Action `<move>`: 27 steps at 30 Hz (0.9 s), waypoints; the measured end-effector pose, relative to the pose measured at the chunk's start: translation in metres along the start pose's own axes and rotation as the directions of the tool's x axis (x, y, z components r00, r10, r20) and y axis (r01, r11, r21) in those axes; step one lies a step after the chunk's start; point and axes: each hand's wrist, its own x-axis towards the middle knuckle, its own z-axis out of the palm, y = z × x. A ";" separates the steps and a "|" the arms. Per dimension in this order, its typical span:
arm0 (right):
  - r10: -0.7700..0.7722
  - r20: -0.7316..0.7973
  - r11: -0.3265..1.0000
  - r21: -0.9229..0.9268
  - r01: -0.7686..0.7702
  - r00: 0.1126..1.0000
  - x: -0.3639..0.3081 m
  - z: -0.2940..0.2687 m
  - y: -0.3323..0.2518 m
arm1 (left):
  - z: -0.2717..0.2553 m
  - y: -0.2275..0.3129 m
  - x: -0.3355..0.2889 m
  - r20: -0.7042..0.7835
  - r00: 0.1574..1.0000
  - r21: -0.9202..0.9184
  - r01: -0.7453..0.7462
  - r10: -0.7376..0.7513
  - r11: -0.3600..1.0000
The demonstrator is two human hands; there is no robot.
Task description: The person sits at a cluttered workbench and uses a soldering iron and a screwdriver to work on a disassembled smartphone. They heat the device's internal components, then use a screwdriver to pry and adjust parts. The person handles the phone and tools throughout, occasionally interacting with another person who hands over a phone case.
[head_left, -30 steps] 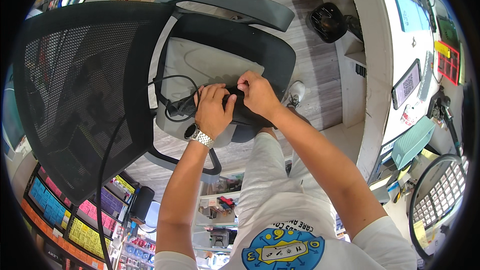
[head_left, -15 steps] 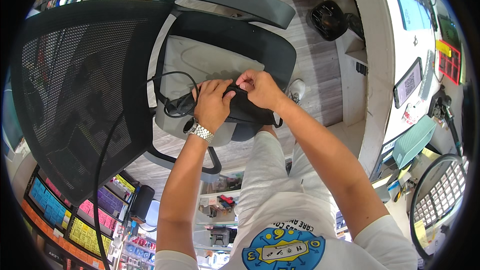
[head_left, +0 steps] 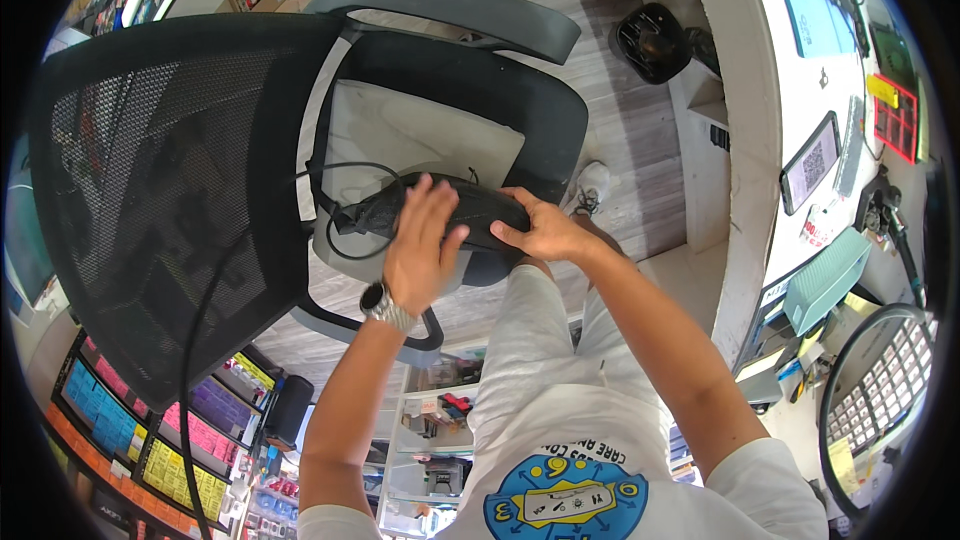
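Your left hand (head_left: 420,250): fingers outstretched, slightly parted, blurred over the black pouch (head_left: 482,208); whether they touch, cannot tell. Your right hand (head_left: 540,228): thumb and fingers pinching the pouch's right end. Pouch: lying on the grey pad (head_left: 420,125), atop the black chair (head_left: 555,110). Beyond: greyish plank floor (head_left: 640,150), black bin (head_left: 651,43).

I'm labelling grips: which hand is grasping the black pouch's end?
The right hand, clasped on one end of the black pouch; the left hand is stretched open over it.
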 end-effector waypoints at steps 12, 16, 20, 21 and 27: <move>0.035 -0.099 0.986 0.163 -0.018 0.994 0.003 0.017 0.024 | -0.005 -0.060 -0.123 -0.540 0.424 -0.386 0.642 -0.727 0.662; 0.088 -0.113 0.980 0.186 -0.066 0.990 -0.014 0.005 0.002 | 0.008 -0.074 -0.127 -0.328 0.808 0.236 0.571 -0.489 0.786; -0.019 -0.099 0.996 0.089 0.027 0.995 -0.024 -0.006 0.005 | -0.029 -0.072 -0.075 -0.150 0.944 0.256 0.323 -0.293 0.911; -0.042 -0.101 0.992 0.116 0.054 0.994 -0.025 -0.006 0.009 | -0.026 -0.079 -0.084 -0.149 0.894 0.323 0.448 -0.422 0.834; -0.249 -0.182 0.968 -0.067 0.240 0.951 -0.020 -0.011 0.016 | -0.018 0.069 -0.106 0.225 0.931 0.133 0.262 -0.286 0.956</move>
